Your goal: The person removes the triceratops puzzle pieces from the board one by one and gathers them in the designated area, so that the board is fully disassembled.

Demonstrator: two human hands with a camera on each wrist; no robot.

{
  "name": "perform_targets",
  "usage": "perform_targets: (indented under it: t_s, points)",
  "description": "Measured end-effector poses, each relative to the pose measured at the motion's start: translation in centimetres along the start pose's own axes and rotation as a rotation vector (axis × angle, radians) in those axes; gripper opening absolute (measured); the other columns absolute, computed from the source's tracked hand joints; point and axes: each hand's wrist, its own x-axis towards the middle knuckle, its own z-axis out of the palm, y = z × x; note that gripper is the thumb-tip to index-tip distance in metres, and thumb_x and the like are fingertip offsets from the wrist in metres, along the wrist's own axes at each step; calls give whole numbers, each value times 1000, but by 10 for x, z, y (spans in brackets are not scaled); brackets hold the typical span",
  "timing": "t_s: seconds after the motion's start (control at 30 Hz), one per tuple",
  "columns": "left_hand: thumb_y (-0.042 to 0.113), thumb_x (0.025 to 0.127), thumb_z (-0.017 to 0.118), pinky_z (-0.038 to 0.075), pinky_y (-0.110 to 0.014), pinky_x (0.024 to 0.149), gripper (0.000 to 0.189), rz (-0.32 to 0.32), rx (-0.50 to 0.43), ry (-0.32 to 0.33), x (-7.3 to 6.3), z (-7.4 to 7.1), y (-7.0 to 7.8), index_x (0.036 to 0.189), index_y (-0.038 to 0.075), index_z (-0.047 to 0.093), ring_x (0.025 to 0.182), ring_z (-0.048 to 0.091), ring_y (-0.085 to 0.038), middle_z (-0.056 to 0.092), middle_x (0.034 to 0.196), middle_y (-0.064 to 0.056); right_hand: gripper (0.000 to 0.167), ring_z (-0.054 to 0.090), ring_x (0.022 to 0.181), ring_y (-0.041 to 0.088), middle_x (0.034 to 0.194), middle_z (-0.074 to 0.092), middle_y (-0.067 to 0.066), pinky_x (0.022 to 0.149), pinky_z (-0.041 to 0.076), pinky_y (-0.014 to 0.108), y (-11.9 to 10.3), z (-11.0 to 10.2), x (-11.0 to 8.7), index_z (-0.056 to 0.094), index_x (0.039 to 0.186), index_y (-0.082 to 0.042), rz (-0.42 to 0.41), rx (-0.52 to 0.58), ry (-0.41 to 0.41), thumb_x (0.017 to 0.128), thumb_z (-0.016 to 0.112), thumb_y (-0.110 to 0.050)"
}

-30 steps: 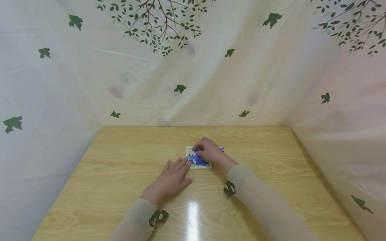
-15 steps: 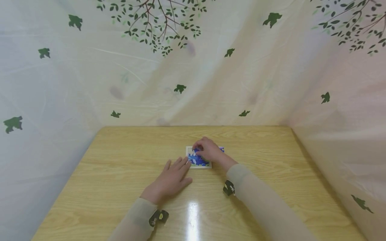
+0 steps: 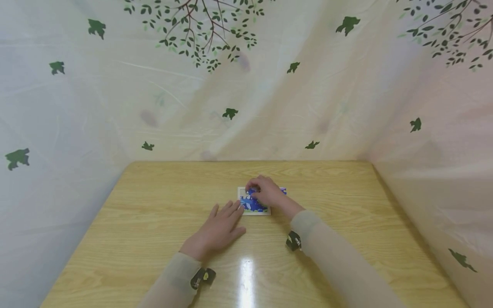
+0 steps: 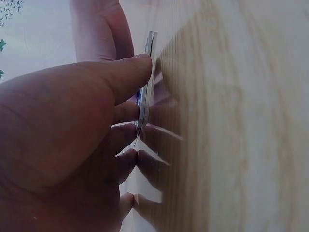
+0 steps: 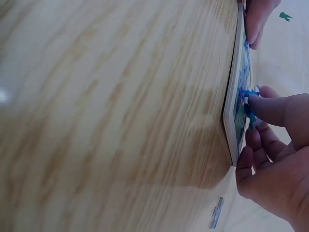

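Observation:
A small jigsaw puzzle (image 3: 250, 207) in a pale frame lies flat on the table, showing a blue, white and green picture. At its upper left, a bare patch of the tray is visible. My right hand (image 3: 267, 191) reaches over the top of it and pinches a blue puzzle piece (image 5: 251, 92) between thumb and fingers, at the puzzle's surface. My left hand (image 3: 217, 229) lies with fingers stretched out, its fingertips touching the frame's left edge. In the left wrist view the frame (image 4: 145, 92) appears edge-on past the left thumb. The right hand hides the puzzle's upper right.
Just right of the right hand, another blue piece (image 3: 283, 190) lies on the wooden table (image 3: 154, 201); the right wrist view shows this loose piece (image 5: 217, 212) near the bottom. A pale curtain (image 3: 185, 107) with leaf prints hangs behind the table and along both sides.
Almost nothing differs. The right hand shifts very slightly over the puzzle while still pinching the piece; the left hand stays in place.

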Motion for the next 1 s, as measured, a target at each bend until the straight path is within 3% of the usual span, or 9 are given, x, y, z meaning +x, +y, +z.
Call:
perform_targets:
  t_s: [0.3, 0.53, 1.0]
  points:
    - [45, 117, 53, 7, -67, 134, 69, -6, -6, 1, 1, -1, 2, 172, 6, 38, 167, 20, -41, 26, 181, -14, 31, 65, 111, 24, 115, 70, 5, 105, 56, 45, 2, -3, -5, 72, 141, -12, 11, 141, 28, 110, 66, -6]
    - [47, 116, 52, 4, -66, 134, 71, -11, -14, 2, -1, -2, 3, 173, 7, 36, 167, 19, -40, 24, 181, -13, 21, 65, 108, 22, 114, 71, 5, 100, 58, 41, 5, -8, -7, 71, 132, -8, 52, 239, 86, 110, 68, -9]
    - [48, 116, 53, 3, -66, 134, 72, -9, -18, 3, -1, -1, 2, 173, 7, 35, 168, 19, -39, 24, 181, -13, 16, 68, 108, 24, 117, 76, 5, 94, 60, 42, 22, -44, -22, 78, 124, -11, 94, 242, 175, 110, 71, -15]
